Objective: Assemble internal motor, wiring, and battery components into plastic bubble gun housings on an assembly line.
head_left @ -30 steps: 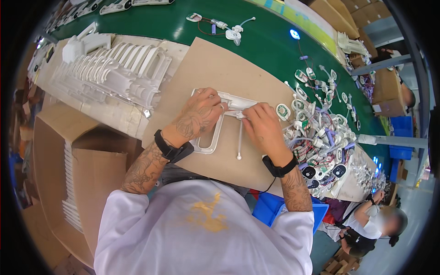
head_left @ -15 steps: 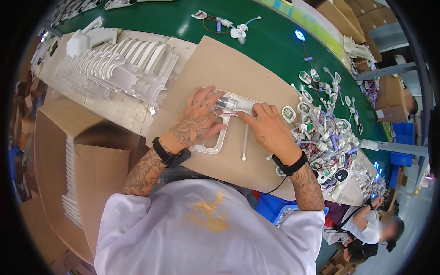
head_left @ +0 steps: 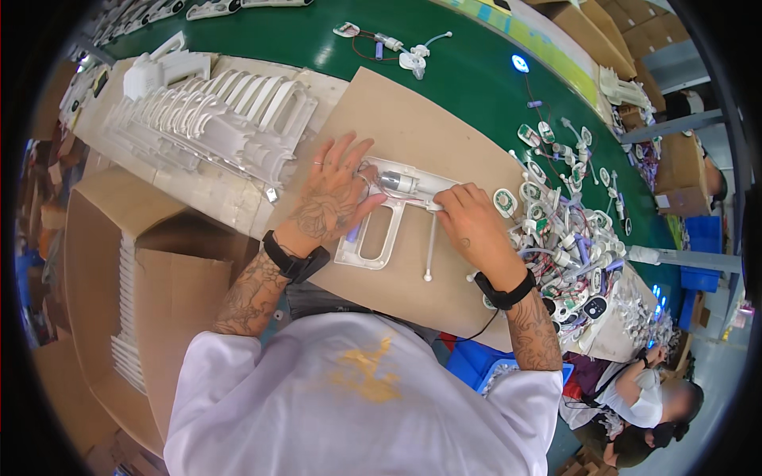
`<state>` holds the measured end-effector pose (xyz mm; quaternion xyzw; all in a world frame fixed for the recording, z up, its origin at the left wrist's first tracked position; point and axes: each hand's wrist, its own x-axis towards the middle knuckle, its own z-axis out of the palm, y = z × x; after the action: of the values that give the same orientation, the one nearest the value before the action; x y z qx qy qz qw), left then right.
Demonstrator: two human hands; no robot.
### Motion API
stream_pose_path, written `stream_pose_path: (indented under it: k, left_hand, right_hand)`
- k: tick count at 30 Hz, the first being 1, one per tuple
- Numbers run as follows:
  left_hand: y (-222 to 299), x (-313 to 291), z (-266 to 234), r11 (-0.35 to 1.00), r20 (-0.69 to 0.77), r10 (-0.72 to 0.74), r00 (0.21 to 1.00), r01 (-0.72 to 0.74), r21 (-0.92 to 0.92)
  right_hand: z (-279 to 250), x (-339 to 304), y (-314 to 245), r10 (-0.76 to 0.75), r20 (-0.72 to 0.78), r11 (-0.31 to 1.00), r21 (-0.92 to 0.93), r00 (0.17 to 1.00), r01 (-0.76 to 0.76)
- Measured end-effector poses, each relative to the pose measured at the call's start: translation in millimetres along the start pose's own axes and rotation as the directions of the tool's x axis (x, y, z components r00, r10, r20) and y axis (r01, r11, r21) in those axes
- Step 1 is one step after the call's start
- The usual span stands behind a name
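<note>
A white plastic housing half with a looped handle (head_left: pixel 386 252) lies on the brown cardboard sheet between my hands. A motor with a silver-grey body (head_left: pixel 399 182) sits in its upper channel, with thin red wires beside it. My left hand (head_left: pixel 332 194) is open over the housing's left end, fingers spread and thumb near the wires. Below that thumb, a purple cylindrical cell (head_left: pixel 353 235) partly shows. My right hand (head_left: pixel 475 224) has its thumb and fingertips closed on the housing's right end. From there a thin white tube with a round tip (head_left: pixel 430 252) points toward me.
At the right lies a heap of wired pump parts (head_left: pixel 567 238). Stacked white housings (head_left: pixel 230 119) stand at left, above an open carton (head_left: pixel 171 293). Another wired assembly (head_left: pixel 413 57) lies on the green surface. A blue bin (head_left: pixel 472 361) and a seated person are at lower right.
My left hand has drawn slightly up and left off the motor, uncovering more of it and the purple cell. My right fingers have shifted a little right along the housing.
</note>
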<state>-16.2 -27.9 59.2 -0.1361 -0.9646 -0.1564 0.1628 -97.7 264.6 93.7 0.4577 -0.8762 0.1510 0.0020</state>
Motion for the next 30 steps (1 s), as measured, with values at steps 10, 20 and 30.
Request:
stream_pose_path:
  k: [10, 20, 30]
  left_hand:
    - [-14.4, 8.3, 28.6, 0.998, -0.034, -0.054, 0.998, 0.053, -0.035]
    - [-30.6, 28.5, 17.0, 0.978, -0.127, 0.056, 0.990, -0.080, -0.191]
    - [-67.3, 76.1, 23.1, 0.914, 0.177, 0.203, 0.963, -0.122, -0.388]
  right_hand:
    - [-0.4, -2.1, 3.3, 0.060, -0.035, 0.991, 0.124, 0.998, -0.055]
    - [3.6, -4.5, 2.1, -0.004, -0.095, 0.999, 0.041, 0.995, 0.008]
    - [-36.1, -27.1, -33.0, 0.191, -0.299, 0.973, 0.184, 0.935, -0.140]
